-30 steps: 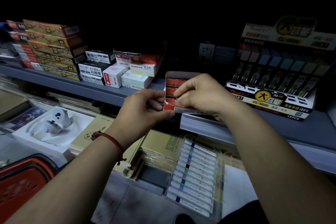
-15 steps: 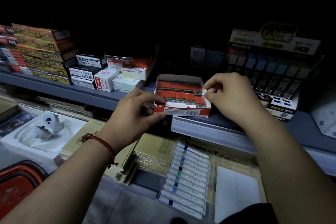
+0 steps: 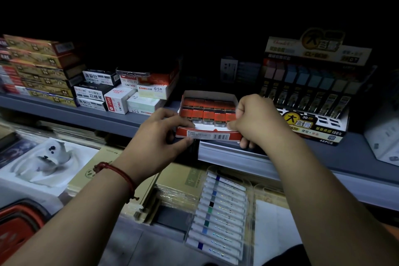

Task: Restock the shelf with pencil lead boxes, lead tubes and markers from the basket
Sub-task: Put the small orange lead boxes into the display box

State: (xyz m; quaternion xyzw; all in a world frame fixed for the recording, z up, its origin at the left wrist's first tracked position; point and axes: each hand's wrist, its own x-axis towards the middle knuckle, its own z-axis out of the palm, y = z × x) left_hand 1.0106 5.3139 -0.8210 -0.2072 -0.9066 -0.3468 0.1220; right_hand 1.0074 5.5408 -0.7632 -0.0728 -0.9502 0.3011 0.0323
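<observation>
An open red-and-white display box (image 3: 208, 136) filled with rows of small orange lead packs (image 3: 207, 112) sits at the front edge of the grey shelf (image 3: 97, 114), in the gap between stacked small boxes and a tube display. My left hand (image 3: 159, 136) pinches its front left corner, thumb on top and fingers under. My right hand (image 3: 257, 119) grips the front right corner, fingers curled round the box's edge. The orange basket (image 3: 17, 224) shows at the bottom left corner.
Stacked pencil lead boxes (image 3: 121, 95) stand left of the open box. A large lead tube display (image 3: 311, 97) stands to its right. Below the shelf lie a clear tray of markers (image 3: 220, 216), yellow packs (image 3: 179, 185) and a white moulded tray (image 3: 43, 162).
The box has gone from upright in my hands to lying flat on the shelf edge. My right hand moved from its far right side to grip its front right corner.
</observation>
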